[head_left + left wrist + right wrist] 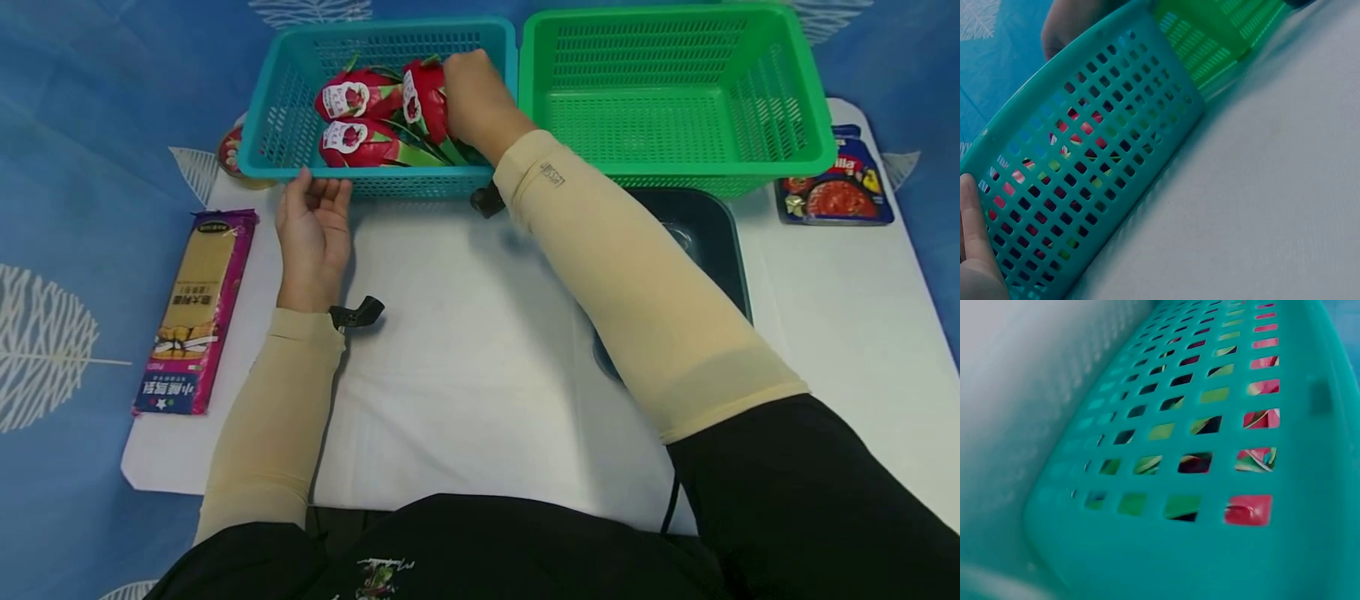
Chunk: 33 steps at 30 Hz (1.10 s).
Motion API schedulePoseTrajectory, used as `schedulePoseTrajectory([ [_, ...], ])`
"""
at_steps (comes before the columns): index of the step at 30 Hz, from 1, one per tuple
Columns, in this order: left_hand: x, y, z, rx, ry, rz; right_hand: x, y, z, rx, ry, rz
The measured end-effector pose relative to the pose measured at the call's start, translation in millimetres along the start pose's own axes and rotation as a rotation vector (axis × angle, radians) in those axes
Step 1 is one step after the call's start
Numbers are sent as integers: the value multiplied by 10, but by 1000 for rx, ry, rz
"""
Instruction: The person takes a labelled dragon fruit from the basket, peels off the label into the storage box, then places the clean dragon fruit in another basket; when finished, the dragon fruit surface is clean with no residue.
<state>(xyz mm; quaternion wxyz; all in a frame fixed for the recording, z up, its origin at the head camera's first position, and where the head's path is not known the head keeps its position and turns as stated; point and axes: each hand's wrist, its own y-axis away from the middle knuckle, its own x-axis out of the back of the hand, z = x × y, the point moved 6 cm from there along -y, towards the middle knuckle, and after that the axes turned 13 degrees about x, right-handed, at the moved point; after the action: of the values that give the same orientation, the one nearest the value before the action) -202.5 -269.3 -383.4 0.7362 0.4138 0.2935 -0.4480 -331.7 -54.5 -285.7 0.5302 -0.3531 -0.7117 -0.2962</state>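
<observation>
Red dragon fruits with white labels and green tips lie in the blue-green basket. My right hand reaches over its front rim and grips a dragon fruit near the right end; its fingertips are hidden. At the basket's front left, my left hand is turned palm up, its fingers at the wall under the rim. The left wrist view shows a finger lying along the basket's outside. Through the holes in the right wrist view, red and green fruit shows.
A green basket stands right beside the blue-green one. A dark tray lies partly under my right forearm. A pasta pack lies at left, a blue food packet at right. A round tin is behind the left corner.
</observation>
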Motion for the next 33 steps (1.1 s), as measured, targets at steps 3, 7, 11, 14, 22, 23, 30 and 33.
schedulePoseTrajectory([
  [3,-3,3,5,-2,4,-7,15,-4,66,-53,-3,45],
  [7,-7,9,7,-2,3,-13,24,4,127,-99,-4,78],
  [11,8,17,8,-3,-12,-1,36,13,167,-123,4,98],
  [14,21,25,14,-9,-12,-3,61,24,184,-130,-10,133],
  [22,43,36,21,-16,-15,0,76,95,248,-75,-66,270],
  [23,42,35,18,-16,-17,-1,79,114,253,-58,-74,298],
  [30,29,43,6,-19,-32,-17,206,285,220,58,-127,443],
  [33,21,40,13,-25,-34,-23,292,338,206,72,-128,479],
])
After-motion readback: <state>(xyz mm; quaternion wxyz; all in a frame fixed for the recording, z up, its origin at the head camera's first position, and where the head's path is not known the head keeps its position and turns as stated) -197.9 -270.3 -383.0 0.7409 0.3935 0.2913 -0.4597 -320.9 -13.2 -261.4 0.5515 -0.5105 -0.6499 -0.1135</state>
